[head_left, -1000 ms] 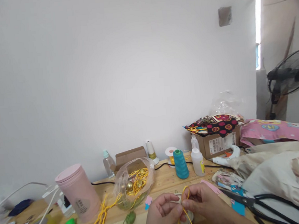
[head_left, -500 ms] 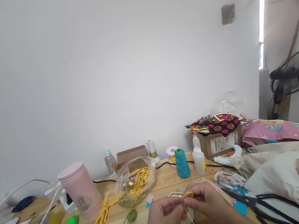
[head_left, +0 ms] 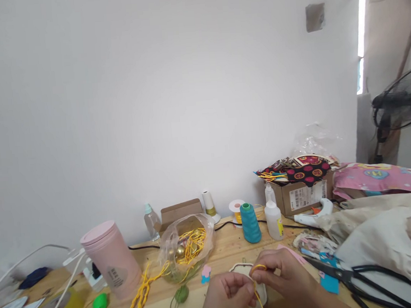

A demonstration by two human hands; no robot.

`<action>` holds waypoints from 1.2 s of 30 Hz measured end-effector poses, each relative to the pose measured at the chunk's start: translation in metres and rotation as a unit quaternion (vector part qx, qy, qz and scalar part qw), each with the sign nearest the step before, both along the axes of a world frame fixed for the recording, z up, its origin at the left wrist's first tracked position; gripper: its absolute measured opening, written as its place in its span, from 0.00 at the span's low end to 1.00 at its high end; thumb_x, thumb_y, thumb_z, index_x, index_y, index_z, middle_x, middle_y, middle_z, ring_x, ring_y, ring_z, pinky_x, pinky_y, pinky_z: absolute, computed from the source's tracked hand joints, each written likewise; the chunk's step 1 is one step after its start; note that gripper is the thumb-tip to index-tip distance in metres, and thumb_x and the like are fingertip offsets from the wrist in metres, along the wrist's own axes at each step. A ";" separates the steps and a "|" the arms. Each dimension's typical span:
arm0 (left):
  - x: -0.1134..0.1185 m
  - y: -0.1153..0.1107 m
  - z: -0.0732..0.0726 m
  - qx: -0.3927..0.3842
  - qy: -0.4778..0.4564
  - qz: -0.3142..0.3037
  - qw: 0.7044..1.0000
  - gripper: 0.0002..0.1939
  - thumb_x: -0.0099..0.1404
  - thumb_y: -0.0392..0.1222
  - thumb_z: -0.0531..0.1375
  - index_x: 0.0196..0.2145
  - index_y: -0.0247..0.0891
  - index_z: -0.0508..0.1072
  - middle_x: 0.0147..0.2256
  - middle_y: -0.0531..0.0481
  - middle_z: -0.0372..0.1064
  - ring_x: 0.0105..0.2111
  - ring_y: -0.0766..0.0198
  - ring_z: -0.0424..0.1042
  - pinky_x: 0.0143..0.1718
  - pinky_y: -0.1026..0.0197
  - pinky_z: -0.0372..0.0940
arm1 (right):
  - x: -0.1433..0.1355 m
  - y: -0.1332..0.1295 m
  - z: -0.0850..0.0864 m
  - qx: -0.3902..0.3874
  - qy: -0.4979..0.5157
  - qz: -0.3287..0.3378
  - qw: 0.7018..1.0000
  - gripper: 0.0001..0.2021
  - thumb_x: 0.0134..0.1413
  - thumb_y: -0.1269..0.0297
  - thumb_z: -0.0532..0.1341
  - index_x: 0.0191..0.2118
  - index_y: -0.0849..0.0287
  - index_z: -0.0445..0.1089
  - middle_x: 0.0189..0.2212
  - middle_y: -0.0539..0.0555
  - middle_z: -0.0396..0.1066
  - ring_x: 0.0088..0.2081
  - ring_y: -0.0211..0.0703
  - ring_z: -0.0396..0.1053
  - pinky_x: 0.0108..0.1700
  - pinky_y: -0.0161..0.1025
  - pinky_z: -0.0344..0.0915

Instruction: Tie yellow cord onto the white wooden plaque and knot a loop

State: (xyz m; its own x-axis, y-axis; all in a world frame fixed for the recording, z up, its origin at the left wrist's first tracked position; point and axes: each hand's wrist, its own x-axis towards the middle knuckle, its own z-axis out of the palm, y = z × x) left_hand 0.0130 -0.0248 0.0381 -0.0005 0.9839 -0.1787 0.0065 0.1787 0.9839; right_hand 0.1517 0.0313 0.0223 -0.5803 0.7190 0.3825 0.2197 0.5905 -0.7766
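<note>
A thin yellow cord (head_left: pixel 260 303) runs between my two hands, and its lower end hangs down past the bottom edge. My left hand (head_left: pixel 231 294) pinches the cord between thumb and forefinger. Close beside it, my right hand (head_left: pixel 281 276) also pinches the cord, which forms a small loop over its fingertips. Under the hands lies a pale, scallop-edged piece (head_left: pixel 240 267), partly covered by them. Left of my left hand are a small pink and blue piece (head_left: pixel 206 273) and a green thread ball (head_left: pixel 181 294).
A clear bag (head_left: pixel 206 234) holds yellow cord and gold balls. Behind are a teal thread cone (head_left: pixel 250 224) and a glue bottle (head_left: pixel 274 220). Black scissors (head_left: pixel 346 275) lie right, near white cloth (head_left: pixel 389 234). A pink canister (head_left: pixel 110 261) stands left.
My hands have shifted slightly, with the fingertips still together on the cord. The hanging cord has swung a little left, and more of the scalloped piece shows.
</note>
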 end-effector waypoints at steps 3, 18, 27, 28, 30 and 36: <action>0.000 0.000 0.001 -0.010 -0.020 -0.024 0.999 0.15 0.39 0.47 0.63 0.18 0.30 0.71 0.14 0.53 0.64 0.16 0.71 0.60 0.21 0.67 0.54 | 0.000 -0.002 -0.002 0.013 -0.006 -0.026 1.000 0.11 0.46 0.66 0.55 0.19 0.63 0.69 0.17 0.50 0.65 0.22 0.34 0.61 0.24 0.29 0.54; -0.005 0.004 -0.004 0.026 -0.043 0.060 0.997 0.12 0.41 0.44 0.63 0.17 0.29 0.71 0.13 0.54 0.64 0.15 0.73 0.59 0.19 0.69 0.52 | -0.009 -0.009 -0.006 -0.183 0.017 -0.045 0.982 0.16 0.42 0.56 0.55 0.17 0.64 0.67 0.12 0.48 0.60 0.17 0.32 0.54 0.18 0.28 0.49; -0.009 0.006 -0.012 0.019 -0.105 0.060 0.993 0.13 0.42 0.44 0.62 0.14 0.31 0.67 0.12 0.56 0.60 0.13 0.75 0.56 0.17 0.70 0.48 | -0.008 -0.021 0.004 -0.089 0.006 -0.018 0.996 0.07 0.39 0.71 0.55 0.19 0.65 0.69 0.16 0.48 0.64 0.21 0.33 0.59 0.23 0.27 0.54; -0.009 0.006 -0.013 0.018 -0.105 0.060 0.993 0.13 0.42 0.44 0.63 0.15 0.31 0.67 0.12 0.57 0.60 0.13 0.75 0.55 0.17 0.70 0.47 | -0.007 -0.021 0.005 -0.082 0.009 -0.014 0.997 0.06 0.38 0.72 0.56 0.19 0.65 0.69 0.16 0.48 0.64 0.21 0.33 0.59 0.24 0.27 0.54; -0.009 0.007 -0.013 0.017 -0.101 0.064 0.993 0.12 0.42 0.44 0.63 0.16 0.31 0.68 0.12 0.56 0.60 0.13 0.75 0.55 0.16 0.70 0.47 | -0.005 -0.020 0.005 -0.070 0.018 -0.002 0.997 0.06 0.37 0.73 0.56 0.18 0.65 0.69 0.16 0.48 0.65 0.21 0.33 0.59 0.24 0.27 0.54; -0.007 0.005 -0.010 0.018 -0.114 0.074 0.991 0.11 0.41 0.42 0.63 0.16 0.30 0.69 0.12 0.55 0.62 0.14 0.74 0.57 0.17 0.70 0.49 | -0.006 -0.021 0.004 -0.047 0.052 0.029 0.997 0.08 0.40 0.69 0.56 0.17 0.65 0.68 0.15 0.48 0.64 0.20 0.32 0.58 0.24 0.27 0.54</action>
State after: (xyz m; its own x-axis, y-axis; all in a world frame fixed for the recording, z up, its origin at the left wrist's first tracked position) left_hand 0.0056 -0.0193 0.0285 -0.1096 0.9817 -0.1556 -0.2397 0.1258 0.9626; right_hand 0.1461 0.0101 0.0260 -0.5830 0.7209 0.3747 0.1030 0.5231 -0.8460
